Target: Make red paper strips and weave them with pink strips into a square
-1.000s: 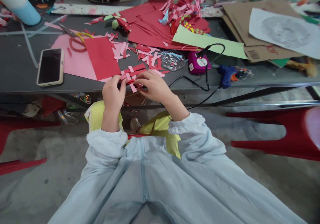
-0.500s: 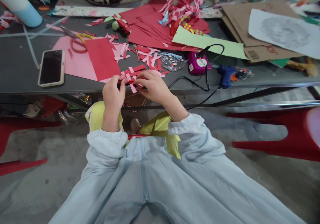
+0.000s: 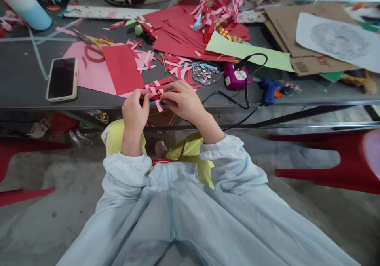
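Between my two hands, at the table's front edge, is a small weave of red and pink paper strips (image 3: 154, 90). My left hand (image 3: 135, 109) pinches its left side between thumb and fingers. At its right side my right hand (image 3: 185, 101) is closed, thumb and fingertips together on the strips; its fingers partly hide what they grip. Just behind lie loose cut strips (image 3: 178, 66) in red and pink. A red paper sheet (image 3: 123, 70) rests over a pink sheet (image 3: 89, 74) to the left, with orange-and-yellow-handled scissors (image 3: 95, 50) on top.
A phone (image 3: 62, 79) lies at the left. On the right are a purple power adapter (image 3: 235, 76) with a black cable, a blue glue gun (image 3: 269, 91), green paper (image 3: 249, 52) and cardboard (image 3: 311, 62). Red papers (image 3: 178, 38) are piled behind. A red stool (image 3: 344, 159) stands at right.
My right hand's fingers have shifted slightly at the right side of the weave and are drawn closer together. My left hand stays in place, still pinching.
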`<act>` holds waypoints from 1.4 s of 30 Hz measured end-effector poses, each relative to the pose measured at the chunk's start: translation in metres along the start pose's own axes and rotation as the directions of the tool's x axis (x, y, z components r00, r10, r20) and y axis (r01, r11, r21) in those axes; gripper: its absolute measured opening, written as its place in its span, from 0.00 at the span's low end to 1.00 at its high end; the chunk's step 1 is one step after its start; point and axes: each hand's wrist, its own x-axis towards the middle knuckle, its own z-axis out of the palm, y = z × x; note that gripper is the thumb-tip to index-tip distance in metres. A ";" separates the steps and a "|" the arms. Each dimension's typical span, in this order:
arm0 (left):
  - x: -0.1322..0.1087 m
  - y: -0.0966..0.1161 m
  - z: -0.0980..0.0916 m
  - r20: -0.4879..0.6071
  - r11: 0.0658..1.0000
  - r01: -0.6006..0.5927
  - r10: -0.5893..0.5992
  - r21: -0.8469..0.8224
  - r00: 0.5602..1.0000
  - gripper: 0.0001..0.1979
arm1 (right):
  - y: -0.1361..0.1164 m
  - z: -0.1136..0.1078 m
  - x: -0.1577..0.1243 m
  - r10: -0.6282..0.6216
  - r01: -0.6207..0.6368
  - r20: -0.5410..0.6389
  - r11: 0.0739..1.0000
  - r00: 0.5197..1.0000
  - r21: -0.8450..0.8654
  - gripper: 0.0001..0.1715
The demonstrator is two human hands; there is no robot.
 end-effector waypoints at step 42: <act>-0.007 -0.009 -0.003 0.122 0.951 -0.288 0.275 0.114 0.954 0.07 | 0.011 -0.017 0.016 0.153 -0.155 0.028 0.983 0.988 0.093 0.08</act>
